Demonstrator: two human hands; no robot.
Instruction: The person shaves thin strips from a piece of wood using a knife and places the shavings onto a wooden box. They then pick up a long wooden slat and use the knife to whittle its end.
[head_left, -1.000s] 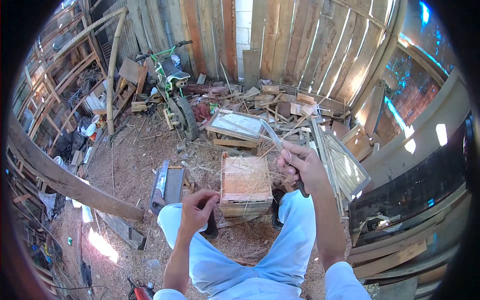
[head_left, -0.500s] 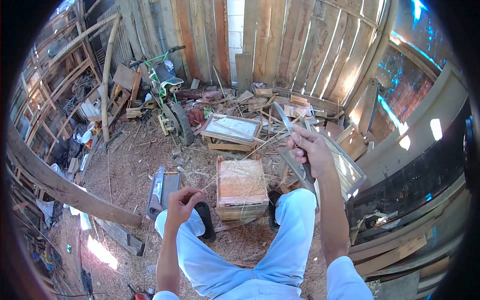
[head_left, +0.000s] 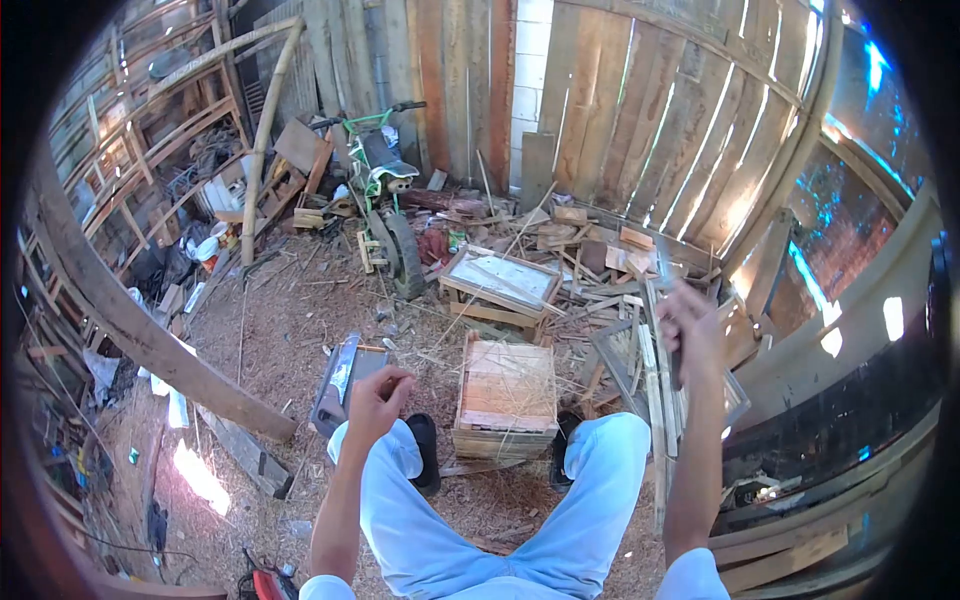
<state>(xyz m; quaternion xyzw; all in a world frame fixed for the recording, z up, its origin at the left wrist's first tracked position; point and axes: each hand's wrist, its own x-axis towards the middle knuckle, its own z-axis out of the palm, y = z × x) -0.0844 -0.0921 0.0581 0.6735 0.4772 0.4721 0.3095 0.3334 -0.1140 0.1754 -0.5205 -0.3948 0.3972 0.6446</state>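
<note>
My right hand (head_left: 690, 325) is raised at the right, closed round the handle of a knife (head_left: 677, 368). Hand and blade are smeared by motion, and the blade shows only faintly above the fingers. Over my left knee, my left hand (head_left: 382, 398) is closed with thumb and fingertips together; whatever it pinches is too thin to make out. Between my feet stands a wooden box (head_left: 508, 385) with a slatted top, thin shavings (head_left: 515, 370) strewn over it. Neither hand touches the box.
A framed panel (head_left: 500, 285) lies beyond the box, near scrap wood (head_left: 600, 255). A green-framed bike (head_left: 385, 190) stands at the back. A grey case-like object (head_left: 335, 390) lies by my left foot. A slanting beam (head_left: 170, 340) crosses the left side.
My right hand has moved right and slightly down with the knife, away from my left hand. The thin strip between the hands no longer shows clearly. The view has shifted left.
</note>
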